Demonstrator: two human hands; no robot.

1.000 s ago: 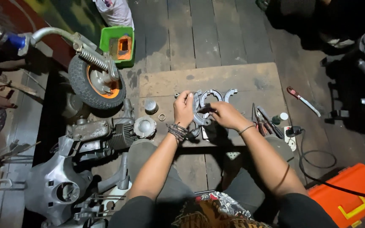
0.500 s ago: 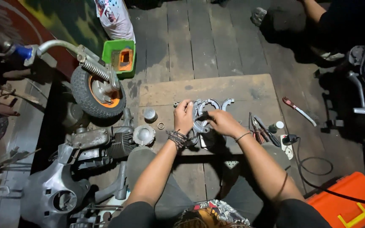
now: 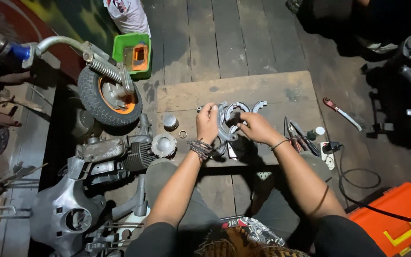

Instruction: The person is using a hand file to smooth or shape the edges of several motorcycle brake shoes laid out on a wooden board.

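Wooden floor (image 3: 243,33): dark planks run from your knees up to twelve o'clock.
Worktop (image 3: 243,90): a flat wooden board lies on the floor, dead ahead of you.
Scooter front end (image 3: 63,214): the grey body shell sits at eight o'clock, with the engine (image 3: 120,157) just above it.
Wheel (image 3: 109,97): a small tyre with an orange rim stands at ten o'clock, on its fork and spring.
Orange case (image 3: 396,219): it lies at four o'clock, with a black cable crossing its corner.
Green box (image 3: 132,53): it stands at eleven o'clock, beyond the wheel.
Brake plate (image 3: 228,121): the round metal part with its curved shoes is over the middle of the worktop, between your two hands.
Left hand (image 3: 207,124): your fingers are clamped on the left edge of the brake plate.
Right hand (image 3: 257,127): your fingers are closed on its right side.
Pliers (image 3: 297,138): they lie at two o'clock, just beside your right wrist.
Screwdriver (image 3: 341,113): it has a red handle and lies farther out at two o'clock.
Metal cup (image 3: 170,121): it sits at ten o'clock of your left hand.
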